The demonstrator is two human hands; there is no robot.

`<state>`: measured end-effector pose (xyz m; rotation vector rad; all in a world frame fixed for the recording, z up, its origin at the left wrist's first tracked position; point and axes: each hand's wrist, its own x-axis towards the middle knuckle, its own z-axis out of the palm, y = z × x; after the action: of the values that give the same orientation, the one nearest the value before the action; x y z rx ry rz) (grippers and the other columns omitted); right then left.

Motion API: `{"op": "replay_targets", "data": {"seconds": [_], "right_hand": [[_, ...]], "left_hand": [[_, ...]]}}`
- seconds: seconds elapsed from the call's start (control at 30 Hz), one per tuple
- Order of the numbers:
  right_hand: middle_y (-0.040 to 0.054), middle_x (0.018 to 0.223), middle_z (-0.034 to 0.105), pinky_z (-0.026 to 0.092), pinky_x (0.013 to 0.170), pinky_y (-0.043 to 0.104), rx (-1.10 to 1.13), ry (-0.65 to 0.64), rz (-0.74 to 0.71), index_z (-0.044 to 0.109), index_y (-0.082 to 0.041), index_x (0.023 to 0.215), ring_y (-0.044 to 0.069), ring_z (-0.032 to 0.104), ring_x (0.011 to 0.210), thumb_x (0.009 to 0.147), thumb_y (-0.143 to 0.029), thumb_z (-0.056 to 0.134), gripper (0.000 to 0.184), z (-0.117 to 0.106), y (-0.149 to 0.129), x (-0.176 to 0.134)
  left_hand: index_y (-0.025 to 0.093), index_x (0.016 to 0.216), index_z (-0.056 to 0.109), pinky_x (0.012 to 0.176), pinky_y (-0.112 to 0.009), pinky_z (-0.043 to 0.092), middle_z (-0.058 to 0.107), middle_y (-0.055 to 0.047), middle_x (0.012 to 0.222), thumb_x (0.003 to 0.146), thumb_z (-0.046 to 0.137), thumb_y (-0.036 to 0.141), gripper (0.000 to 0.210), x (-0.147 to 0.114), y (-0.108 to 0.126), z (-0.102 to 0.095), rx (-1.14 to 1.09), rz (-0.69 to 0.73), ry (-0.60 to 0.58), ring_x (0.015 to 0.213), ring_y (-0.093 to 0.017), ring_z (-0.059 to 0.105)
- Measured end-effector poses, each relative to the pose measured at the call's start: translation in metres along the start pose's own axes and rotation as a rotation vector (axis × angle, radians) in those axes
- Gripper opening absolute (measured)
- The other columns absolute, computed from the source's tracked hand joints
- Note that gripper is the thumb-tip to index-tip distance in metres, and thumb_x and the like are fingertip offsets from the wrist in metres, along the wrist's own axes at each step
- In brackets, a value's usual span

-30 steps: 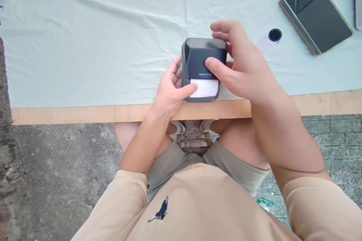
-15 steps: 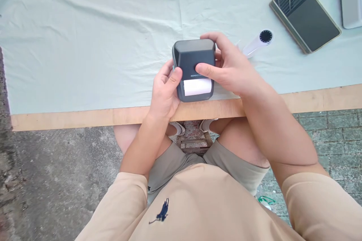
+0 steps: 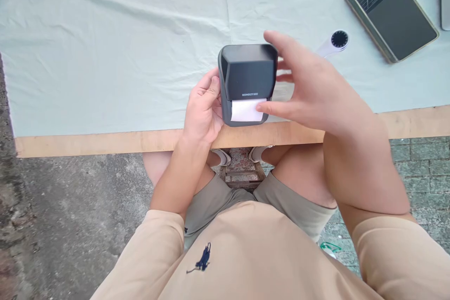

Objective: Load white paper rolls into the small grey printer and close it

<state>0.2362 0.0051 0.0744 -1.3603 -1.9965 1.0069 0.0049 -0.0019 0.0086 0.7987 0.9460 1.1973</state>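
A dark label printer (image 3: 250, 74), marked NIIMBOT, is held over the near edge of the table. White label paper (image 3: 243, 111) shows in the slot at its lower front. My left hand (image 3: 202, 110) grips the printer's left side, thumb along the edge and the other fingers partly hidden behind it. At the right side is my right hand (image 3: 312, 85), its fingers spread. Its thumb tip overlaps the right end of the paper; whether it presses there I cannot tell. The index finger reaches past the upper right corner.
A pale green cloth (image 3: 116, 56) covers the table, with a bare wooden strip (image 3: 87, 143) along its near edge. Beyond my right hand lie a white object with a round black end (image 3: 339, 39) and a dark-screened phone (image 3: 395, 11). A grey item (image 3: 446, 0) is cut off at right.
My right hand has loosened from the printer and shifted right, its thumb moving from the lid down to the paper. The printer has tilted slightly in my left hand.
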Motion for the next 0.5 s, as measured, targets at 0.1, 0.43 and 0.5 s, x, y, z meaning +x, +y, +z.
{"op": "replay_targets", "data": {"seconds": [0.1,0.43,0.5], "right_hand": [[0.007,0.126,0.071,0.065,0.093,0.041,-0.172,0.247,-0.032,0.068,-0.029,0.136,0.025,0.072,0.108,0.08,-0.039,0.094,0.063,0.001,-0.023,-0.001],[0.0058,0.097,0.065,0.044,0.056,0.031,0.049,0.45,-0.056,0.043,-0.025,0.085,0.018,0.07,0.093,0.097,-0.03,0.063,0.024,0.019,-0.033,0.026],[0.003,0.089,0.067,0.045,0.065,0.035,-0.129,0.345,-0.042,0.053,-0.023,0.086,0.016,0.059,0.074,0.091,-0.029,0.068,0.017,0.015,-0.03,0.024]], "left_hand": [[0.03,0.104,0.081,0.121,-0.045,0.068,0.086,-0.003,0.114,0.091,0.086,0.073,0.045,0.001,0.0,0.0,-0.009,-0.016,0.006,0.159,-0.032,0.066],[0.03,0.106,0.082,0.118,-0.036,0.069,0.089,-0.002,0.115,0.088,0.094,0.056,0.034,0.002,0.002,0.001,-0.074,-0.086,0.021,0.158,-0.029,0.068],[0.029,0.105,0.083,0.12,-0.034,0.068,0.089,-0.001,0.114,0.09,0.092,0.056,0.032,0.003,0.003,0.001,-0.094,-0.081,0.016,0.157,-0.028,0.069]]}}
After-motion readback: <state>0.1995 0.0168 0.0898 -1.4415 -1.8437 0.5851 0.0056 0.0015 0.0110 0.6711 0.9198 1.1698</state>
